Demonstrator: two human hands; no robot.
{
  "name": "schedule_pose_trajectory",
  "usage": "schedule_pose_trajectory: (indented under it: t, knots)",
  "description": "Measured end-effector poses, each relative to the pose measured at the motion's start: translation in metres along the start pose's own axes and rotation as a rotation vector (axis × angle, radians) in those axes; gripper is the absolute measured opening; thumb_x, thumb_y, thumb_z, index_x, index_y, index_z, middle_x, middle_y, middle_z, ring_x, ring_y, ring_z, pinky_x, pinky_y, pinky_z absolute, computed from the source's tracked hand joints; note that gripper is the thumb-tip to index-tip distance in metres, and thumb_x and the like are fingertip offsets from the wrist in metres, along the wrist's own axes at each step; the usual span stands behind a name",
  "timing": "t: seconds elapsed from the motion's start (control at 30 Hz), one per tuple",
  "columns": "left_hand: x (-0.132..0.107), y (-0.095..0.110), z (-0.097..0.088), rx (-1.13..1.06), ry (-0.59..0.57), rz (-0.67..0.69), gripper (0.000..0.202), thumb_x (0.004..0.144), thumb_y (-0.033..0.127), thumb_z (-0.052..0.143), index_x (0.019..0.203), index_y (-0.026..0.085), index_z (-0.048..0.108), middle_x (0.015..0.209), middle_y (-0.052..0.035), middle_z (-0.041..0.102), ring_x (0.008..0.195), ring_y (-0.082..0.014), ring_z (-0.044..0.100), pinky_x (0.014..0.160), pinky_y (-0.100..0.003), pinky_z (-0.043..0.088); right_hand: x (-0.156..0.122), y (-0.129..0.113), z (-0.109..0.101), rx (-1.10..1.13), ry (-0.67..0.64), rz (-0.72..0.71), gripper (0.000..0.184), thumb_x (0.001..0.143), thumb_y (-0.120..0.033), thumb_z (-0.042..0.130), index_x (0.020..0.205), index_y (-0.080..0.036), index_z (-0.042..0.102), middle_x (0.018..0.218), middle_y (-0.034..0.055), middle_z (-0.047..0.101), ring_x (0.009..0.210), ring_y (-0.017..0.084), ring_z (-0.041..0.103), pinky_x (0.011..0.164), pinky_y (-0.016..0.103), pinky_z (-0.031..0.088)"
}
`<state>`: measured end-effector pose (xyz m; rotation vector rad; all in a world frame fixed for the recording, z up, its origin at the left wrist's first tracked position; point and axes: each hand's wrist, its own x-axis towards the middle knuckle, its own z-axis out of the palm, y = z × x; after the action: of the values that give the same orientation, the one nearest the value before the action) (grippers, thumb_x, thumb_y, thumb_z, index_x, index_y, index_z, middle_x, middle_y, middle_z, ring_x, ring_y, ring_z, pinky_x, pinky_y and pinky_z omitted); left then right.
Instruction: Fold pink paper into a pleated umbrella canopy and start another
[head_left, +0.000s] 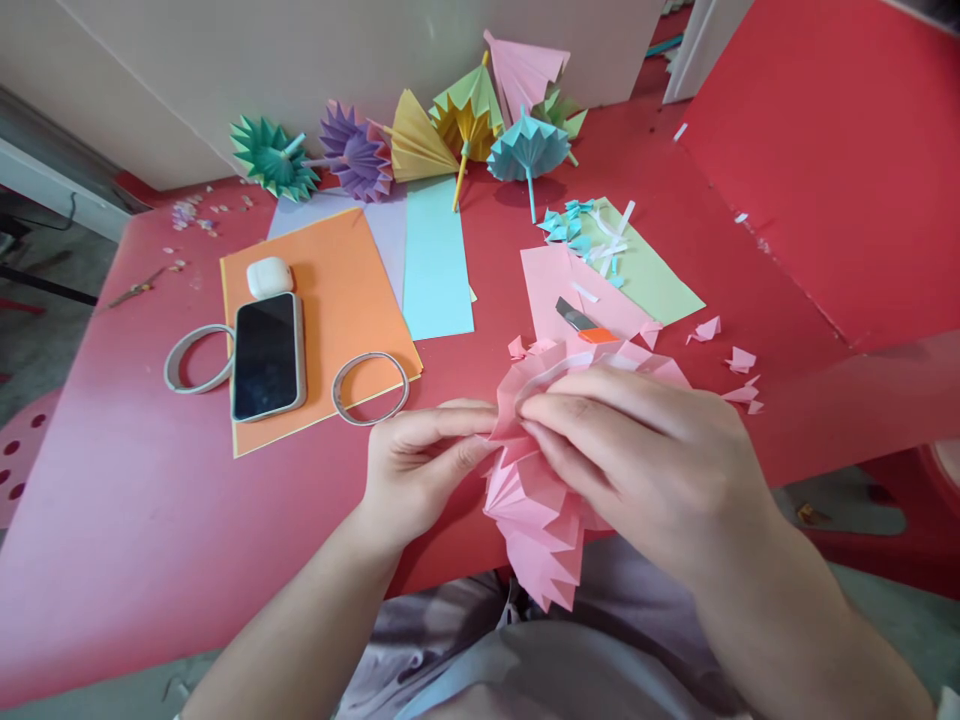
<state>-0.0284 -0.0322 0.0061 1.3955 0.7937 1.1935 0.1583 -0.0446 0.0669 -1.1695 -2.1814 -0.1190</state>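
Observation:
A pink pleated paper piece [536, 520], folded like an accordion fan, hangs over the near edge of the red table [112, 500]. My left hand [420, 465] pinches its left side with thumb and fingers pressed together. My right hand [652, 465] lies over its top, fingers closed on the pleats. The fingertips of both hands meet at the top of the paper. The lower pleats stick out below my hands, above my lap.
A phone [268, 355] and white earbud case [269, 277] lie on an orange sheet [341, 300], with two tape rings [370, 388] beside it. Light blue [437, 260], pink and green sheets, an orange-tipped cutter [585, 325] and paper scraps lie ahead. Several paper umbrellas [465, 125] line the wall.

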Motion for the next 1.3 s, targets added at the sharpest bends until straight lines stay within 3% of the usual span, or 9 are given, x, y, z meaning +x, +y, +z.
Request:
schedule_pose_trajectory:
  t: [0.2, 0.43, 0.93, 1.3]
  knots:
    - [0.0006, 0.0014, 0.0006, 0.022, -0.001, -0.025, 0.016, 0.079, 0.018, 0.066, 0.092, 0.024, 0.074, 0.090, -0.0041, 0.074, 0.076, -0.0175, 0.070, 0.066, -0.027, 0.059, 0.0018, -0.0003, 0.0006, 0.011, -0.030, 0.014, 0.017, 0.081, -0.004, 0.056, 0.073, -0.016, 0.065, 0.069, -0.0006, 0.067, 0.053, 0.008, 0.054, 0.058, 0.024, 0.047]
    - [0.0023, 0.0018, 0.0024, -0.019, 0.007, -0.010, 0.020, 0.078, 0.015, 0.067, 0.092, 0.029, 0.074, 0.088, -0.0018, 0.074, 0.073, -0.0157, 0.069, 0.064, -0.025, 0.058, 0.0025, 0.0009, 0.0010, 0.025, -0.005, -0.001, 0.014, 0.078, -0.003, 0.059, 0.074, -0.012, 0.068, 0.077, 0.0030, 0.070, 0.055, 0.008, 0.057, 0.054, 0.024, 0.045]
    - [0.0032, 0.0037, 0.0044, -0.012, 0.030, -0.043, 0.015, 0.077, 0.019, 0.069, 0.088, 0.026, 0.075, 0.086, -0.0026, 0.075, 0.073, -0.0165, 0.070, 0.064, -0.025, 0.059, 0.0054, 0.0008, 0.0005, 0.029, -0.073, 0.041, 0.015, 0.081, -0.006, 0.053, 0.074, -0.016, 0.062, 0.067, 0.0001, 0.065, 0.061, 0.009, 0.060, 0.055, 0.021, 0.046]
    - [0.0026, 0.0049, 0.0044, -0.022, 0.023, -0.041, 0.019, 0.077, 0.014, 0.068, 0.090, 0.027, 0.075, 0.088, -0.0024, 0.074, 0.075, -0.0161, 0.070, 0.066, -0.025, 0.059, 0.0019, 0.0015, 0.0008, 0.024, -0.045, 0.026, 0.016, 0.079, -0.002, 0.058, 0.080, -0.016, 0.066, 0.079, 0.0004, 0.070, 0.063, 0.010, 0.061, 0.055, 0.023, 0.045]
